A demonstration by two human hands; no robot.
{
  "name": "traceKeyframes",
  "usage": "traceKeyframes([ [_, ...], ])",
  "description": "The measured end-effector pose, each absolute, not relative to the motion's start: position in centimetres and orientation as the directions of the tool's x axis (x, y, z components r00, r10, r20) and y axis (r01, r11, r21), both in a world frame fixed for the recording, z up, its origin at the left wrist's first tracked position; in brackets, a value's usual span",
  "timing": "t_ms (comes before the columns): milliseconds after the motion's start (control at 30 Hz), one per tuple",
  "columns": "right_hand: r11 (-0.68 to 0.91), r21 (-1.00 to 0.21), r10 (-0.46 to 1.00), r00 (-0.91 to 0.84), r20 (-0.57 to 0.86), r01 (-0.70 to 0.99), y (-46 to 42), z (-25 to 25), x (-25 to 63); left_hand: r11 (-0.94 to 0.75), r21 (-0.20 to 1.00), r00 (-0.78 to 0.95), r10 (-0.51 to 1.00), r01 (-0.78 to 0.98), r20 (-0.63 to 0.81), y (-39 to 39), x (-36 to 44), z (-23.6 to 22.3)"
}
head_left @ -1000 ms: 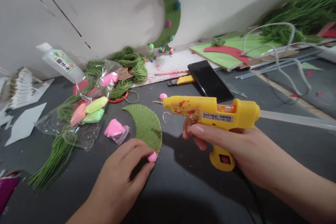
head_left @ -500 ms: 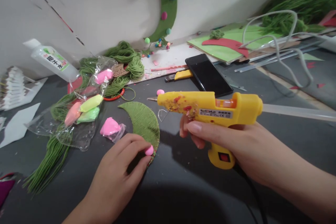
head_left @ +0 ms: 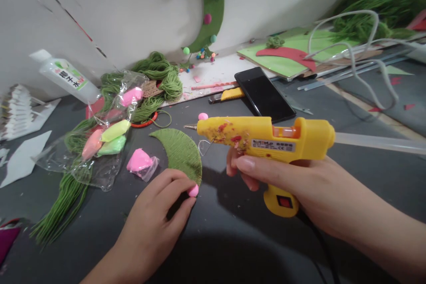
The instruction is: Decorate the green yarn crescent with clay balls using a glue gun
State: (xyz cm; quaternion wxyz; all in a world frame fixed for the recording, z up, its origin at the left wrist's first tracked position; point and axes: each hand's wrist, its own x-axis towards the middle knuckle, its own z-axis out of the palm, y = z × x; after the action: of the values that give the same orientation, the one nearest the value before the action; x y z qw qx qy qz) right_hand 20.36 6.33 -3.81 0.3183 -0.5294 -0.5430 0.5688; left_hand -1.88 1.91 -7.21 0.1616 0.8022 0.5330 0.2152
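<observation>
Between the thumb and fingers of my left hand [head_left: 156,222] is a small pink ball [head_left: 193,190], at the lower end of a green yarn-wrapped crescent [head_left: 181,153] lying on the table. The fingers cover part of that end, so I cannot tell whether the ball touches the yarn. My right hand [head_left: 266,173] grips a yellow hot glue gun [head_left: 239,131], its metal nozzle pointing left above the crescent's right side. A clear glue stick [head_left: 372,142] juts from its back. Another pink ball [head_left: 203,116] rests just beyond the nozzle.
Pink clay [head_left: 140,162] in plastic lies left of the crescent, beside bagged clay packs [head_left: 115,131] and green yarn [head_left: 68,195]. A phone [head_left: 264,93] and a utility knife [head_left: 229,95] lie behind the gun. A decorated crescent [head_left: 213,13] hangs against the wall; a bottle [head_left: 68,75] leans left.
My left hand has shifted slightly right with the pink ball, toward the crescent's lower edge. The glue gun has drifted a little to the left.
</observation>
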Motion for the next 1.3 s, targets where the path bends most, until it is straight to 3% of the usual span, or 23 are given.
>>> traceKeyframes([
  [433,-0.21,-0.955,0.938,-0.233,-0.258,0.211,6.25,-3.89,20.39,-0.442,0.442,0.347,0.895,0.781,0.28,2.09,-1.82,-7.22],
  [667,-0.238,-0.958,0.929,-0.249,-0.273,0.162,6.38,-3.31,20.15,-0.459,0.404,0.371,0.885,0.791,0.28,2.07,-1.91,-7.11],
  [1300,-0.204,-0.972,0.938,-0.262,-0.228,0.115,6.2,-3.77,20.17,-0.417,0.441,0.346,0.908,0.795,0.234,2.12,-1.98,-6.71],
])
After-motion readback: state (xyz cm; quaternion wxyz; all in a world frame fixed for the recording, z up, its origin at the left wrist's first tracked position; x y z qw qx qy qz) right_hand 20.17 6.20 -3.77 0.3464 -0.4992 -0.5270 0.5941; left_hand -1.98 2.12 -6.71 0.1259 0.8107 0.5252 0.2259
